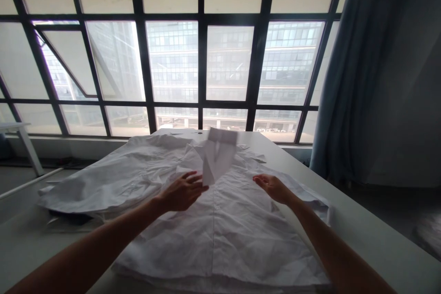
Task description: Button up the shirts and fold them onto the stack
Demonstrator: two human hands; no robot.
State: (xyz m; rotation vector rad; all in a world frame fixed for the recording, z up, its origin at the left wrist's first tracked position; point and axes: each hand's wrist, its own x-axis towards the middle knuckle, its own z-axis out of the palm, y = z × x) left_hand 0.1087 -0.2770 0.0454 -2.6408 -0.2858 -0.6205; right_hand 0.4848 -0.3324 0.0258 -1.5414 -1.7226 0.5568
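The white shirt (220, 234) lies wrinkled, a blurred flap (218, 156) up in the air. My left hand (182, 191) and right hand (274, 189) are open, holding nothing. Table (361, 234) beneath, window (203, 59) beyond

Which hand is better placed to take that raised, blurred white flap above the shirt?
Probably the left hand: it nearly touches the flap, while the right hand hovers farther off over the white shirt.

Two bare hands: left hand (181, 191), right hand (274, 188). One white button-front shirt (213, 239), maybe more beneath; folds make count unsure. One blurred shirt flap (218, 156), lifted. One white table (358, 234). One small side table (15, 125). One blue curtain (344, 78). One large window (202, 55), about seven panes in top row. One building (172, 55) outside.
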